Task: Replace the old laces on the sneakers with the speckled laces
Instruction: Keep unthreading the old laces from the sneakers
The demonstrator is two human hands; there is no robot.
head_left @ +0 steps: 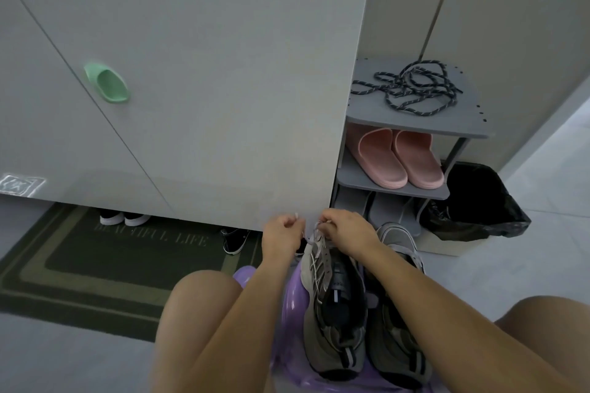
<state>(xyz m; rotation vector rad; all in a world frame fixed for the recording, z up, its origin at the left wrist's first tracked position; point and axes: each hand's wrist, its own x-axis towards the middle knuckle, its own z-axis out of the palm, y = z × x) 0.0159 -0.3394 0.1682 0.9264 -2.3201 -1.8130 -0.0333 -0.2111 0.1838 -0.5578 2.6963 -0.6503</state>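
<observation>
The person sits with two grey sneakers (pixel 338 338) side by side on a purple stool (pixel 295 293) between the knees, toes pointing toward the cabinet (pixel 207 73). Both hands are at the toe end of the sneaker nearer the doormat (pixel 95 265). The left hand (pixel 282 234) is curled, pinching a pale end of the old lace (pixel 321 244). The right hand (pixel 346 230) is curled too, pinching the same lace just above the eyelets. The speckled laces (pixel 415 89) lie in a loose dark tangle on top of the grey shoe rack (pixel 463 131), well apart from the hands. Pink slippers (pixel 399 156) sit on the shelf below, and a black bin bag (pixel 479 201) stands beside the rack.
</observation>
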